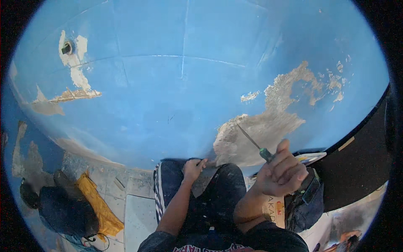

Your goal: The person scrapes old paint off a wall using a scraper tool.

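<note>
My right hand (283, 170) is closed round the green and dark handle of a screwdriver (252, 141). The long thin metal shaft points up and left, its tip over the upper edge of a bare grey patch (268, 126) where the blue paint has come off the wall (159, 92). From this angle I cannot tell whether the tip touches the wall. My left hand (194, 169) lies by my left knee with its fingers curled closed. Whatever it holds, if anything, is hidden.
More paint has peeled at the upper left, around a small dark fitting (67, 48). On the left floor lie a yellow-brown sack (98, 206) and a dark bundle (65, 212). To the right are a dark bag (308, 206), a cardboard piece (273, 208) and a dark panel (352, 168).
</note>
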Tool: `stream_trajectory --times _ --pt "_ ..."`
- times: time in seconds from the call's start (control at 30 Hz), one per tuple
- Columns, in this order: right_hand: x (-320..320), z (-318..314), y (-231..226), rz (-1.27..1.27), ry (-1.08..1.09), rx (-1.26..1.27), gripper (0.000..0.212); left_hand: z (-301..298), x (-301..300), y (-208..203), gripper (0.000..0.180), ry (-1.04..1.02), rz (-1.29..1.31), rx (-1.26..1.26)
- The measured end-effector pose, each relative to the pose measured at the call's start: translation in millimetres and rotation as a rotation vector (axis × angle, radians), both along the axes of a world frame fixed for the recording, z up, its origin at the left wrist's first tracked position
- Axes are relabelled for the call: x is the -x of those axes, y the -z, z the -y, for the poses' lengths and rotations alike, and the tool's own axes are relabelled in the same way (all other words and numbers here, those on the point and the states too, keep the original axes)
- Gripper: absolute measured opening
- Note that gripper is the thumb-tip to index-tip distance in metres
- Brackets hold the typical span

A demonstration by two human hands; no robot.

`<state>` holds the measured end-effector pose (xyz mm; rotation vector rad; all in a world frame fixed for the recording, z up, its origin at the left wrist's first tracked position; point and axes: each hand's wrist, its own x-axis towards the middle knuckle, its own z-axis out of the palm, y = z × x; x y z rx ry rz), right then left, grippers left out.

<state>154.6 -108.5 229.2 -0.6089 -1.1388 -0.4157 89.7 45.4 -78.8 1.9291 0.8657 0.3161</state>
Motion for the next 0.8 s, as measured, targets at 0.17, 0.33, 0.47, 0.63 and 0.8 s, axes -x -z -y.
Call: stream_trajectory --times 0.17,0.33,0.47,0.63,0.8 --pt "-3 -7 10 -0.137 0.041 0.066 0.043 -1 1 4 0.049 -0.011 -0.005 0.027" --pt "16 17 -12 -0.157 0.082 -0.146 0.045 -1 0 4 0.050 -0.003 -0.007 0.049" --pt "-26 17 19 -0.054 -0.024 -0.075 0.042 -2 -6 12 0.052 0.003 -0.024 -0.005" --pt "-9 12 -10 -0.244 0.154 -0.113 0.046 -6 0 20 0.055 0.006 0.006 -0.035" --pt "-19 35 -21 -0.237 0.068 -0.285 0.047 3 -8 8 0.055 0.035 -0.015 0.032"
